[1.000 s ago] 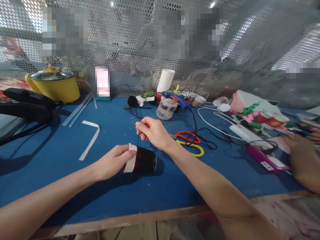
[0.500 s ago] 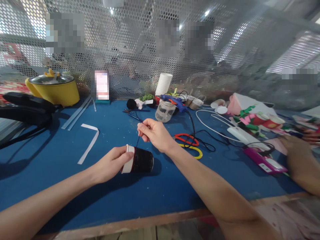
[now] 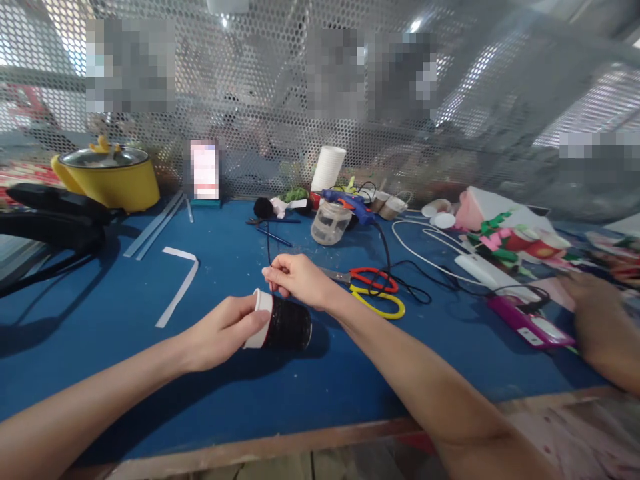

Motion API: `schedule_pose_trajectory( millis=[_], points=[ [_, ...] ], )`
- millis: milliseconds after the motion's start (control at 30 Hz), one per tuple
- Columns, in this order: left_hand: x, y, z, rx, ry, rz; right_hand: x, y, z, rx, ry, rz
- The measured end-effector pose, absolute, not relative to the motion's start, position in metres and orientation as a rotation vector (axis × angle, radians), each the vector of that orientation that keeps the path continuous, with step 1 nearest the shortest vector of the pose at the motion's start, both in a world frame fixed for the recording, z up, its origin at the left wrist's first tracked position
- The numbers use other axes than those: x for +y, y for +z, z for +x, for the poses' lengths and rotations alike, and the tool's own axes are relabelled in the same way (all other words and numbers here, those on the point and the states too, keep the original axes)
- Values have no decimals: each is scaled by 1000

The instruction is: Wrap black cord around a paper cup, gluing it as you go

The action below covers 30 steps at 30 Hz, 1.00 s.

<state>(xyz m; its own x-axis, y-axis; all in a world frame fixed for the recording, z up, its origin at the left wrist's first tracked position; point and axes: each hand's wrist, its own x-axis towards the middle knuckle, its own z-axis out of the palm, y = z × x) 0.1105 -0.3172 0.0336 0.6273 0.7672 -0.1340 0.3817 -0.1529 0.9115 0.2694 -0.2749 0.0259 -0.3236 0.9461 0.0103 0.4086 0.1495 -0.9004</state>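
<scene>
A paper cup (image 3: 280, 325) lies on its side on the blue table (image 3: 150, 373), most of it wrapped in black yarn, with a white band left at its rim. My left hand (image 3: 220, 333) is closed around the rim end. My right hand (image 3: 295, 280) is just above the cup, pinching a black yarn strand (image 3: 269, 250) that runs back to a black yarn ball (image 3: 263, 207) near the mesh wall.
Red and yellow scissors (image 3: 373, 290), a blue glue gun (image 3: 350, 200), a clear jar (image 3: 329, 223), a white cup stack (image 3: 327, 168), cables, a pink phone (image 3: 530, 323) and craft scraps crowd the right. Another person's hand (image 3: 600, 327) rests at far right. A yellow pot (image 3: 107, 175) and white strip (image 3: 177, 283) sit left.
My right hand has come down and left with the yarn, from above the cup to right at its rim. The cup and left hand stayed about where they were.
</scene>
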Motion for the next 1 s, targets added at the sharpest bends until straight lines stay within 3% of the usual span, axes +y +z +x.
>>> schedule_pose_trajectory(
  millis=[200, 400, 600, 1000],
  points=[
    [-308, 36, 113, 1050, 649, 1256, -272, 34, 283, -1830, 1268, -1377],
    [-294, 45, 115, 1047, 664, 790, -288, 51, 299, -2108, 1436, -1136],
    [-296, 45, 106, 761, 763, 1235, -300, 33, 296, -1698, 1453, -1150],
    [-297, 34, 104, 830, 696, 1646, -304, 19, 292, -1479, 1621, -1082]
  ],
)
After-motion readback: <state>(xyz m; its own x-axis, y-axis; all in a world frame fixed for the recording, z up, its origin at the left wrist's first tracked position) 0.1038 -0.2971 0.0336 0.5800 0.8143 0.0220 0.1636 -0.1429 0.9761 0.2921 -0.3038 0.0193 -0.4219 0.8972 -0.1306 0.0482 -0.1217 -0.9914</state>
